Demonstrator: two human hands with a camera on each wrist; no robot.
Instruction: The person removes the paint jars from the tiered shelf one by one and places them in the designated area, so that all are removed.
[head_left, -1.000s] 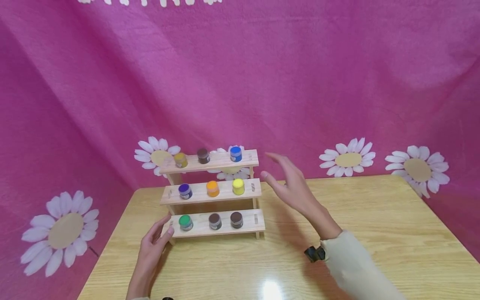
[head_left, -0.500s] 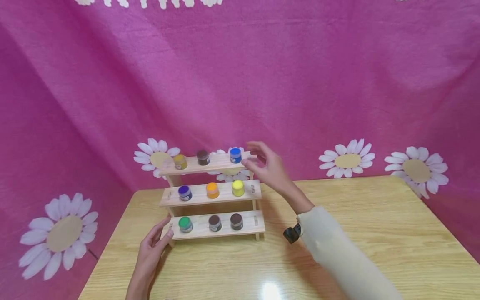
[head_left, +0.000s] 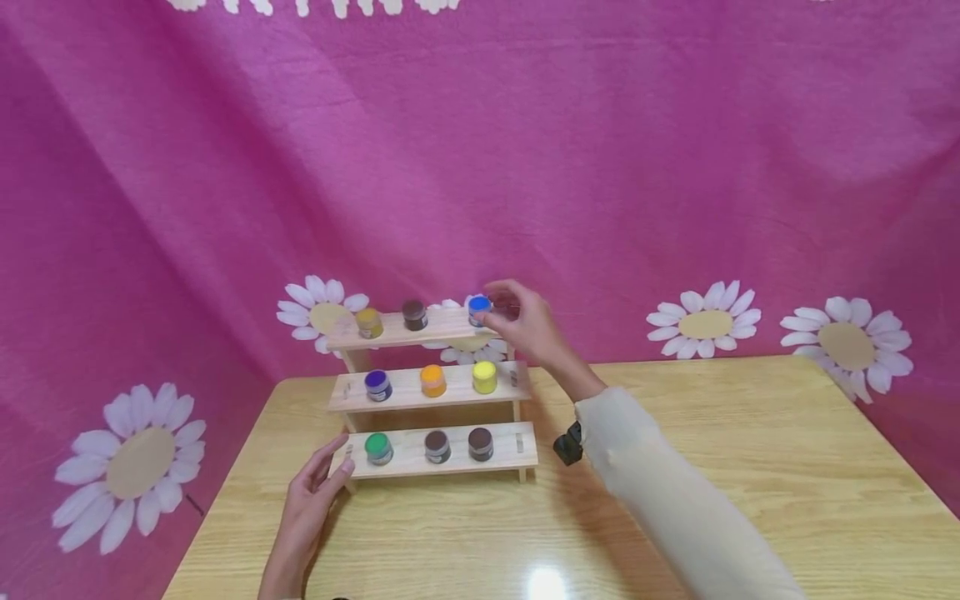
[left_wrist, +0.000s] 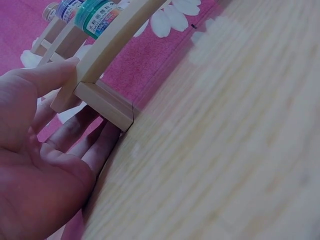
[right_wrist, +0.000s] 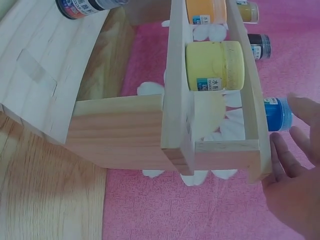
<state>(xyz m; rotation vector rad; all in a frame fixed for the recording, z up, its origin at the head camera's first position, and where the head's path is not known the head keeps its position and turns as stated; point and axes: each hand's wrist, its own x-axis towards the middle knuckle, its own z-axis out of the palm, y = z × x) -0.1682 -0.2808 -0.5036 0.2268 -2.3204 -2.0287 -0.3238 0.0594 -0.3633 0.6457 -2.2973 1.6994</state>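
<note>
A three-step wooden rack (head_left: 408, 462) stands on the table and bears several small paint jars. My left hand (head_left: 307, 496) holds the left end of its lowest step. In the left wrist view the thumb lies against the board's end, with the fingers behind the leg. At the right of the top step, my right hand (head_left: 531, 327) pinches the blue paint jar (right_wrist: 278, 114) between thumb and fingers. The jar still appears to sit on the board. A yellow jar (head_left: 484, 377) and an orange jar (head_left: 432, 381) are on the middle step; a green jar (head_left: 378, 448) is on the lowest.
Dark brown jars (head_left: 437, 447) share the lowest step. A purple jar (head_left: 378, 385) stands on the middle step; an ochre jar (head_left: 369, 322) and another brown jar (head_left: 414, 315) are on top. Behind the wooden table (head_left: 712, 467) hangs a pink cloth (head_left: 600, 183) with daisies.
My right hand has moved left from beside the rack to the blue paint jar, and its fingers have closed in around it. The left hand stays at the rack's lower left end.
</note>
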